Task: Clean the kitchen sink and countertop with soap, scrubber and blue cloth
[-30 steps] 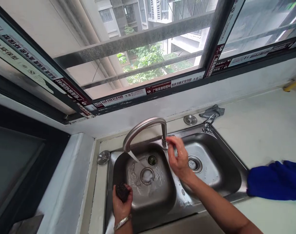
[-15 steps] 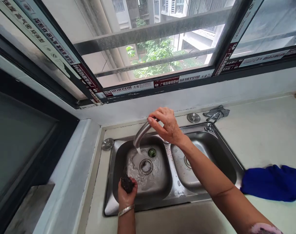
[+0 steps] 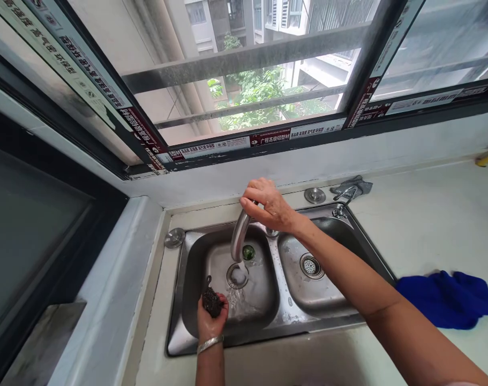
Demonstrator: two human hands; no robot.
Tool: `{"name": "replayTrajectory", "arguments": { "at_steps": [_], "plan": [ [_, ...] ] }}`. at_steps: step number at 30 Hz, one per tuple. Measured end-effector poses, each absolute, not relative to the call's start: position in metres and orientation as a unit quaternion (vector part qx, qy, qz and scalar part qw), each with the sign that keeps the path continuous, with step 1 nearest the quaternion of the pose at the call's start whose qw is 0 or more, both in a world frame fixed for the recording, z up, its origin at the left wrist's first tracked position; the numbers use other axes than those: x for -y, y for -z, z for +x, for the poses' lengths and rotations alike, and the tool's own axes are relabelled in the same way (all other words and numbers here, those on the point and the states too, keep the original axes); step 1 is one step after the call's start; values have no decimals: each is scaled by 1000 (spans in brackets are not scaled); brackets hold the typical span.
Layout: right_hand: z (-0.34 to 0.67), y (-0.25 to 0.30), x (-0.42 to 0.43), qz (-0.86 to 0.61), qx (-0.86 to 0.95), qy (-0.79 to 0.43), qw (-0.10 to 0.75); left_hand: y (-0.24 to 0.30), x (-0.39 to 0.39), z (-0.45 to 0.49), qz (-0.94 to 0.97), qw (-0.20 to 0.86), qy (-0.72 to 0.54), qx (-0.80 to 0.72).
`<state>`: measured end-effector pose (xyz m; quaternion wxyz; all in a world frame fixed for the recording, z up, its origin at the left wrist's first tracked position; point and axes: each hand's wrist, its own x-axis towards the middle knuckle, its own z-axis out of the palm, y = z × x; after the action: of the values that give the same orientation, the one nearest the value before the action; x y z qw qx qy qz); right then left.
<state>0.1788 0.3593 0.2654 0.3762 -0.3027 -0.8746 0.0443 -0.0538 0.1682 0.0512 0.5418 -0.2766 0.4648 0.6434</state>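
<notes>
A steel double sink point(image 3: 179, 321) is set into a pale counter under a window. My right hand point(image 3: 269, 206) is wrapped round the top of the curved faucet spout point(image 3: 239, 242), which points down over the left basin's drain point(image 3: 237, 275). Water runs from the spout onto the drain. My left hand point(image 3: 212, 317), with a silver bangle on the wrist, holds a dark scouring pad point(image 3: 211, 301) over the front of the left basin, close to the stream.
A blue cloth point(image 3: 448, 304) lies on the counter to the right of the sink. A small tap point(image 3: 345, 194) and grey rag sit behind the right basin. Round metal caps point(image 3: 174, 237) flank the sink's back edge. A dark cabinet stands at left.
My right hand went from the faucet's base up to the spout and swung it toward the middle of the left basin. The left hand kept the pad and moved slightly toward the stream.
</notes>
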Motion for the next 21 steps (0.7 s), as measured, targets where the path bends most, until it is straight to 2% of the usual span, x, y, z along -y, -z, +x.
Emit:
{"name": "replayTrajectory", "arguments": {
  "at_steps": [9,16,18,21],
  "plan": [
    [142,-265,-378,-445,823,21,352,-44,-165,-53,-266,538,-628,-495],
    [129,-271,-383,-514,786,-5,345,-64,-202,-31,-213,550,-643,-488],
    [130,-272,-380,-504,780,-21,371,-68,-214,-25,-203,558,-636,-493],
    [143,-263,-357,-440,763,-51,470,-72,-228,-20,-196,567,-625,-499]
  ]
}}
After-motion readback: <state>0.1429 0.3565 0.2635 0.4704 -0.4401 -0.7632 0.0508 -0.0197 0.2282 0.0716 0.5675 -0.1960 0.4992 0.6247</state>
